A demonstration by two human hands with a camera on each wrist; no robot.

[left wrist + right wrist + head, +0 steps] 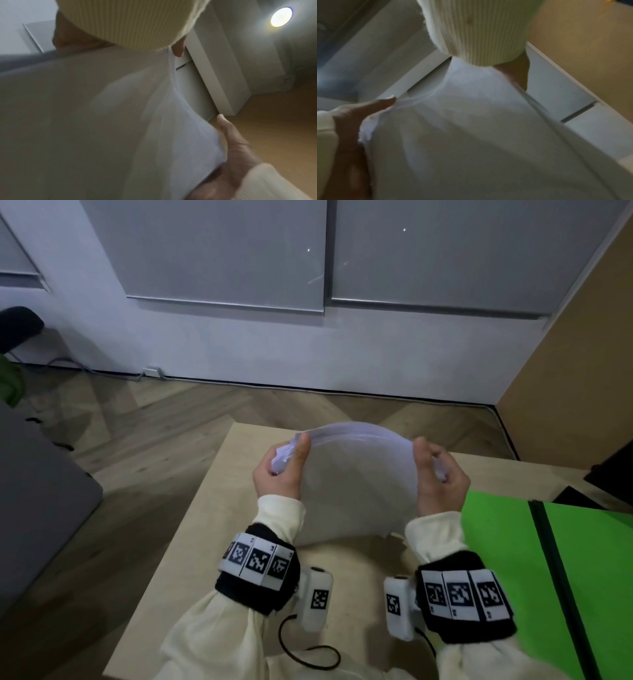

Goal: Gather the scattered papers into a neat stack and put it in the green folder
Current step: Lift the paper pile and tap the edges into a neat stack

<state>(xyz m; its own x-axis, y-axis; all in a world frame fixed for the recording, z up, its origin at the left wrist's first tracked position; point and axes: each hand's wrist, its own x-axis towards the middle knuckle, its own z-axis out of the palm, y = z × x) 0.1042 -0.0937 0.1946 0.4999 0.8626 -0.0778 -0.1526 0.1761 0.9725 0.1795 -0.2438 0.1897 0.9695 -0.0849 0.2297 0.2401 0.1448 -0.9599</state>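
White paper stack [356, 474] upright between both gripping hands.

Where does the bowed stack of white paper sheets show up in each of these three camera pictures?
Head view: the bowed stack of white paper sheets sits centre, above the table, gripped at each side.
Left wrist view: it fills the left and middle.
Right wrist view: it fills the middle and lower right.
Shared landmark: the cream ribbed sleeve cuff of the right arm.

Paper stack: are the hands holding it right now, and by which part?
Yes. The left hand and right hand grip the paper stack by its opposite side edges, upright above the table and bowed at the top.
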